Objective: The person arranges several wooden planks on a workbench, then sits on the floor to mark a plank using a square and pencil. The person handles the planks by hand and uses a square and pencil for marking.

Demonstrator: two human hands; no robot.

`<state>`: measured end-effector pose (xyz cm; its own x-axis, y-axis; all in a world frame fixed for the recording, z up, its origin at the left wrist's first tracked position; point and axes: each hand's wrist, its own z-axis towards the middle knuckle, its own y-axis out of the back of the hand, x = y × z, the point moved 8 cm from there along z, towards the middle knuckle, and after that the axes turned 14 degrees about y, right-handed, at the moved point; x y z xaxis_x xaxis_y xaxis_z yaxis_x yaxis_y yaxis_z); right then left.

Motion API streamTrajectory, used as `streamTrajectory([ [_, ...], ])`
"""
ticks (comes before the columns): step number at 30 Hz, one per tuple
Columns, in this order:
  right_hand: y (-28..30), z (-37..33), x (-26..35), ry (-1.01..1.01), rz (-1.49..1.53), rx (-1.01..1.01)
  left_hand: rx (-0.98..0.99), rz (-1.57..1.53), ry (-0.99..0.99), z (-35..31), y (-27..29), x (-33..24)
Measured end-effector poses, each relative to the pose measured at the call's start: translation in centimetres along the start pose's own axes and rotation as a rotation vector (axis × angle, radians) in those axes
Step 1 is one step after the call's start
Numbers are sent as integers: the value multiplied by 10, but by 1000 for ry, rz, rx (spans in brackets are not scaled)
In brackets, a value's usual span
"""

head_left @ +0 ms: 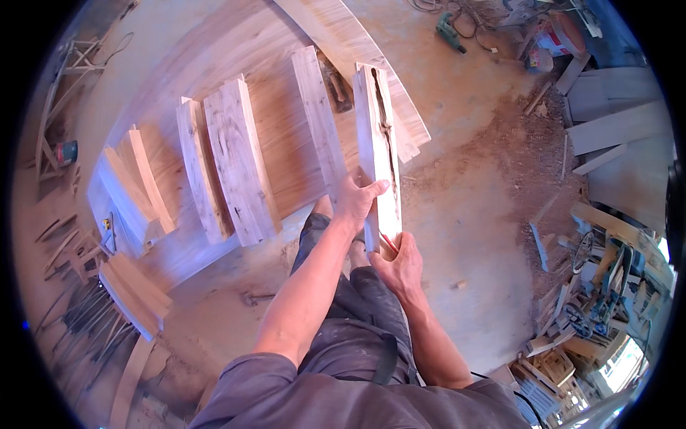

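A pale wooden beam (367,121) with a long dark crack along its upper face stands out in front of me, its near end close to my body. My left hand (356,199) is closed around its left edge, thumb on the upper face. At the near end, my right hand (400,267) pinches a thin red pencil (389,243) against the wood. Whether the pencil's tip touches the beam I cannot tell. Left of the beam, a narrow plank (318,118) lies on a large wooden panel (286,93).
Several more boards, among them a wide plank (243,164), lie on the panel to the left. A green power drill (449,32) rests on the floor at the far right. Wood scraps and tools (607,279) are piled along the right side. A bucket (66,153) stands far left.
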<state>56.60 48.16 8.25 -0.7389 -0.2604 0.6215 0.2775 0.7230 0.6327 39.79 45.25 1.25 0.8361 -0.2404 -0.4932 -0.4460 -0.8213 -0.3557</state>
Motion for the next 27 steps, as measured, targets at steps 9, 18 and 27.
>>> streamTrajectory([
  [9,-31,-18,-19,112,396,162,-221,85,-230,-60,38,-16],
  [18,-71,-20,20,11,1067,480,-300,-75,-246,-87,95,-28],
  [27,-51,-22,75,394,12,235,-157,-249,-147,-45,118,-19],
])
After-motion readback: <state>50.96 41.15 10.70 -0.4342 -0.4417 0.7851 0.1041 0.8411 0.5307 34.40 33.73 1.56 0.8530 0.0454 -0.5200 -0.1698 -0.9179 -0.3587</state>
